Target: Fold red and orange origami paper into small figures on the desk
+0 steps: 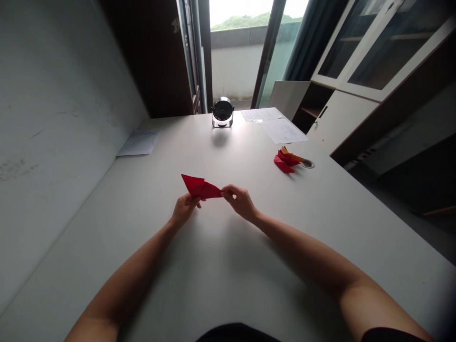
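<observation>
A piece of folded red paper [203, 188] is held between my two hands, just above the white table. It has a wide pointed end at the left and narrows to a tip at the right. My left hand [184, 208] grips its lower left edge, with thumb in front and fingers partly hidden behind the paper. At the right tip, my right hand [239, 199] pinches the paper between thumb and forefinger.
Several folded red and orange paper pieces [286, 159] lie to the right, beside a round cable hole [308, 164]. A small black round fan-like device [223, 113] stands at the far edge. Printed sheets [284, 131] and a paper stack [138, 143] rest on the table [221, 266]. A wall [64, 118] borders the left.
</observation>
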{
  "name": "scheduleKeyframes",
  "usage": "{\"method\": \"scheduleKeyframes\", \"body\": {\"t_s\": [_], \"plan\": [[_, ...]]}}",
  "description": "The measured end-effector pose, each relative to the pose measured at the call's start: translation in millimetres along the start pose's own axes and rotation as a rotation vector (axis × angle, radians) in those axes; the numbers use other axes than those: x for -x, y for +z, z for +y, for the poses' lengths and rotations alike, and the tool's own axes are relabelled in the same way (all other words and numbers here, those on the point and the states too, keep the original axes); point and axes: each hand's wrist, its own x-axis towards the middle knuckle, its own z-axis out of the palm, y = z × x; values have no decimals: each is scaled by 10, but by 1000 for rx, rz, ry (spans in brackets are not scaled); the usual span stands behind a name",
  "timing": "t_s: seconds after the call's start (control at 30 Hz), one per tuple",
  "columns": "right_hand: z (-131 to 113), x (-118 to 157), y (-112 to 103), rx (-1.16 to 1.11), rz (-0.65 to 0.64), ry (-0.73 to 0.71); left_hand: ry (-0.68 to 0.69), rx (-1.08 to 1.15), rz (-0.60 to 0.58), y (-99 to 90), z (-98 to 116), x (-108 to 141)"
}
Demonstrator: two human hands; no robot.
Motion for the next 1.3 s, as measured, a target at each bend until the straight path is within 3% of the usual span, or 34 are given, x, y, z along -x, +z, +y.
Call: {"method": "scheduleKeyframes", "body": {"t_s": [0.33,0.57,0.87,1.03,1.3], "plan": [[6,0,-2,5,-31,-66,-18,43,1,-6,-20,-3],[-51,28,31,-50,-148,-110,9,-21,-151,38,23,34],[-58,68,67,50,-187,-172,92,-173,-205,93,91,64],[-30,59,48,54,-147,-180,95,-162,-209,105,135,70],[37,-21,-50,40,65,-43,46,-256,-124,45,54,49]]}}
